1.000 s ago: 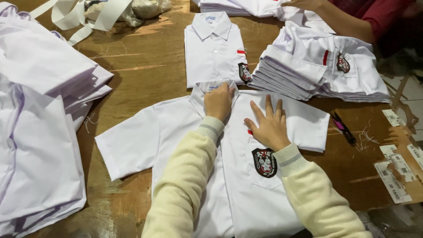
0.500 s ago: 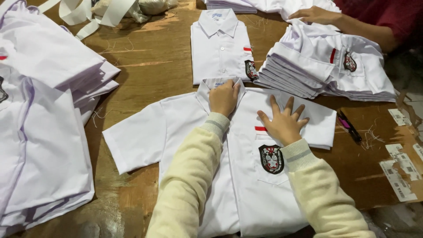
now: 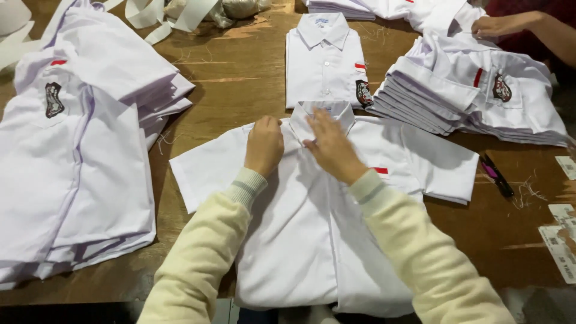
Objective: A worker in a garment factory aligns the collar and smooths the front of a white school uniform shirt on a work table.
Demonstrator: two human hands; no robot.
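A white short-sleeved shirt (image 3: 300, 240) lies spread flat, front up, on the wooden table (image 3: 240, 78). My left hand (image 3: 264, 145) rests curled on the shirt just left of the collar (image 3: 324, 111). My right hand (image 3: 331, 147) lies flat on the button placket below the collar, fingers pointing toward it. Both arms wear cream sleeves. A small red stripe (image 3: 380, 171) shows on the chest beside my right wrist.
A folded shirt (image 3: 324, 60) lies beyond. A stack of folded shirts (image 3: 474, 96) sits at right, with another person's hand (image 3: 501, 25) on it. Unfolded shirts (image 3: 78, 156) pile at left. A dark pen (image 3: 495, 176) and paper tags (image 3: 561, 240) lie at right.
My right hand has moved left from the chest pocket area to the placket under the collar. My left hand has shifted left off the collar. The view has shifted, so the shirt sits lower.
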